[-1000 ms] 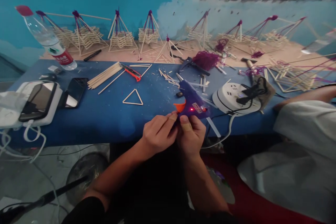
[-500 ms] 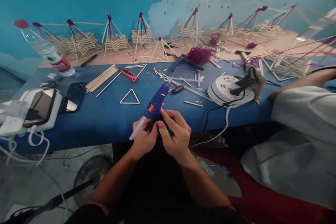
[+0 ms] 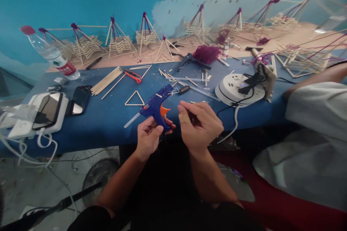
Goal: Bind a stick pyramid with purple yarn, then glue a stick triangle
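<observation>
A blue hot glue gun (image 3: 157, 103) with an orange trigger is gripped low on its handle by my left hand (image 3: 148, 138). Its nozzle points up and to the right, and a clear glue stick (image 3: 132, 120) sticks out of its rear. To the right of the trigger, apart from the gun, my right hand (image 3: 202, 127) is closed with thumb and forefinger pinched together; whatever they hold, if anything, cannot be made out. Behind the gun's rear a small triangle of wooden sticks (image 3: 135, 104) lies flat on the blue tabletop (image 3: 103, 126).
A bundle of sticks (image 3: 107, 81) and a red utility knife (image 3: 132, 75) lie behind the triangle. Phones, a water bottle (image 3: 63, 65) and cables are at left. A white power strip (image 3: 238, 90) stands at right, near a co-worker's sleeve (image 3: 311, 108). Stick-and-yarn structures (image 3: 119, 43) line the wall.
The hands have parted: my right hand has let go of the glue gun and moved right. My left hand now holds the handle, with the gun tilted lower and the trigger in sight.
</observation>
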`<state>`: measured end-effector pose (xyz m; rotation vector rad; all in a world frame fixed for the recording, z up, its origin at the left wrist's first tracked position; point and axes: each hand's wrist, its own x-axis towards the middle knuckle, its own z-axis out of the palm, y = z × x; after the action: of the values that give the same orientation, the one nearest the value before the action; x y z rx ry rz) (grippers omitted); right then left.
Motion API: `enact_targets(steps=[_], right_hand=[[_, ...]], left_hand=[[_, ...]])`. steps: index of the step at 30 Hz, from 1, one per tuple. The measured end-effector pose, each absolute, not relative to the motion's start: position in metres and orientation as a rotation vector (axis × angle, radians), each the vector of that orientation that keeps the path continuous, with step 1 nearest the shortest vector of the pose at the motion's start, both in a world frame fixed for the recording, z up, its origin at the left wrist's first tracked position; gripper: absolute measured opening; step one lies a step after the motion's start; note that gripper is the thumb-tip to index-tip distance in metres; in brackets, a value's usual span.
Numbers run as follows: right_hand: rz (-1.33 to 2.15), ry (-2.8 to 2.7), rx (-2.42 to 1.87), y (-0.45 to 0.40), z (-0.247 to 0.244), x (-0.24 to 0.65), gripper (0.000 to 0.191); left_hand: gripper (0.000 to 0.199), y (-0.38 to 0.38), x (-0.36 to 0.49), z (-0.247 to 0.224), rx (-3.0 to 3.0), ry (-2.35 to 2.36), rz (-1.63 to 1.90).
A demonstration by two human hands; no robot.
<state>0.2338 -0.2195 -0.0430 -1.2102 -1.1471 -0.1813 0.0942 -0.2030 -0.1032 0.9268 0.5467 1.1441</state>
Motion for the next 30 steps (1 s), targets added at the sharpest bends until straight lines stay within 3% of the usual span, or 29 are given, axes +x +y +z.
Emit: enact_targets(steps=[30], right_hand=[[0.025, -1.039, -1.239, -0.202, -0.045, 0.234, 0.010]], left_hand=[[0.044, -0.211, 0.106, -0.112, 0.895, 0.557, 1.127]])
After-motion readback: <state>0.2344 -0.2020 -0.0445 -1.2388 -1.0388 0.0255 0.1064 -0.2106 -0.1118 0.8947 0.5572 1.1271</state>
